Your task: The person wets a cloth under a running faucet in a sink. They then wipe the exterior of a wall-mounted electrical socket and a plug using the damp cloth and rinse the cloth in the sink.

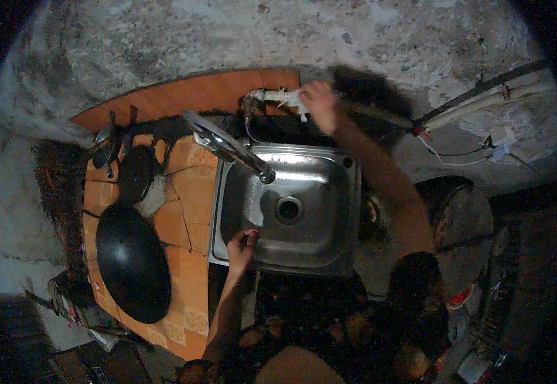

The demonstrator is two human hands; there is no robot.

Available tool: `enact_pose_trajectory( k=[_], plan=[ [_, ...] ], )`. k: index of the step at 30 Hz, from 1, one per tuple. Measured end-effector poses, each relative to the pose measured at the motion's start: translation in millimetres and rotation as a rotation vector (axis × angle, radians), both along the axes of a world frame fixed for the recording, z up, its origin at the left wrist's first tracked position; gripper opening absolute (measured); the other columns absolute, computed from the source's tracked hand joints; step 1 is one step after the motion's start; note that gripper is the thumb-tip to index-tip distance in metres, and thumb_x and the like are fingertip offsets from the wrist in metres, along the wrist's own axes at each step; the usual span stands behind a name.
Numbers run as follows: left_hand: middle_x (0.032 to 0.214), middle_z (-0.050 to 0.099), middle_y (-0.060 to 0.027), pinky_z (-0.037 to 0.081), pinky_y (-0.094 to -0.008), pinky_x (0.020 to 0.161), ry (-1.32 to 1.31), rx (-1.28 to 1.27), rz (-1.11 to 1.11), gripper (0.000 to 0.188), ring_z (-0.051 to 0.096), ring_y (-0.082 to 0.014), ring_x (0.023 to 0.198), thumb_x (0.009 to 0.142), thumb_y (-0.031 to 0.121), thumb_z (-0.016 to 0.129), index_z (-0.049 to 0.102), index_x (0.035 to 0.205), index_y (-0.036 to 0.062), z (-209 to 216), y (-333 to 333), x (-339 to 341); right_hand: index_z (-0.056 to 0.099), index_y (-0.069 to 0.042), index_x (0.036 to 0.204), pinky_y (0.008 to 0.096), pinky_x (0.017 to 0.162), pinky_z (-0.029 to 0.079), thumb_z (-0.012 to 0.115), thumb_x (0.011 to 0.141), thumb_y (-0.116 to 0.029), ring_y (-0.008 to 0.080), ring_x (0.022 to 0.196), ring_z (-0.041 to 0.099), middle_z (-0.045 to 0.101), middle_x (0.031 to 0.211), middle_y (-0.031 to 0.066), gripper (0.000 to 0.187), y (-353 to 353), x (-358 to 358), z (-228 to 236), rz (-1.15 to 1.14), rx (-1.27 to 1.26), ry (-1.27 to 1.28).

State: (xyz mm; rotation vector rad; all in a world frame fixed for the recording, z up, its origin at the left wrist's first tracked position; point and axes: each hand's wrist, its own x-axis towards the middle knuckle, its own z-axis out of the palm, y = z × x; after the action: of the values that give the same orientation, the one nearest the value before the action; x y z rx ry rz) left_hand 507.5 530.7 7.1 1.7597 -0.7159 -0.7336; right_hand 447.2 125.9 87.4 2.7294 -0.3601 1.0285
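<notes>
My right hand [320, 105] reaches to the wall behind the sink, its fingers closed on a limp white cloth or piece of plastic [299, 105]. The white piece hangs against a pale water pipe [269, 95]; how far it wraps around the pipe is hidden. My left hand [240, 249] is over the near left part of the steel sink [317, 244]. Its fingers are curled together in a pinch, and anything between them is too small to make out. A chrome faucet [230, 148] arches over the basin, near the drain [289, 210].
On the orange tiled counter [189, 275] to the left lies a large black wok [132, 264], with a smaller dark pan [136, 174] behind it. Thin cables [461, 160] hang along the right wall. A round lid-like board [462, 221] stands right of the sink.
</notes>
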Motion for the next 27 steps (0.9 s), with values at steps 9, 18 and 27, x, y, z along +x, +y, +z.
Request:
enact_pose_trajectory(
  k=[9, 18, 27],
  plan=[
    [0.082, 0.064, -0.0054, 0.043, -0.0236, 0.073, -0.017, -0.064, -0.018, 0.015, 0.057, -0.0117, 0.077, 0.088, 0.011, 0.054, 0.060, 0.087, -0.0031, -2.1, 2.9, 3.2, 0.056, -0.002, 0.082, 0.0374, 0.077, 0.041, 0.052, 0.069, -0.007, 0.0286, 0.091, 0.050, 0.054, 0.093, 0.0114, 0.014, 9.4, 2.3, 17.0, 0.126, 0.116, 0.028],
    [0.082, 0.064, -0.0078, 0.044, -0.0249, 0.075, -0.116, 0.038, -0.055, 0.012, 0.058, -0.0128, 0.078, 0.089, 0.006, 0.051, 0.059, 0.089, -0.0031, 21.0, -13.7, 2.6, 0.057, -0.003, 0.082, 0.0379, 0.084, 0.040, 0.052, 0.070, -0.007, 0.0289, 0.094, 0.050, 0.053, 0.093, 0.0114, 0.014, 25.4, 61.6, -7.7, 0.155, 0.103, -0.099],
    [0.082, 0.064, -0.0078, 0.044, -0.0264, 0.073, -0.099, 0.034, 0.063, 0.012, 0.058, -0.0138, 0.079, 0.088, 0.008, 0.052, 0.060, 0.087, -0.0023, 20.9, 14.5, -3.5, 0.058, -0.002, 0.071, 0.0382, 0.078, 0.042, 0.053, 0.065, -0.007, 0.0285, 0.087, 0.051, 0.055, 0.081, 0.0097, 0.009, 8.5, -22.4, -3.9, -0.052, 0.371, -0.083]
  ],
)
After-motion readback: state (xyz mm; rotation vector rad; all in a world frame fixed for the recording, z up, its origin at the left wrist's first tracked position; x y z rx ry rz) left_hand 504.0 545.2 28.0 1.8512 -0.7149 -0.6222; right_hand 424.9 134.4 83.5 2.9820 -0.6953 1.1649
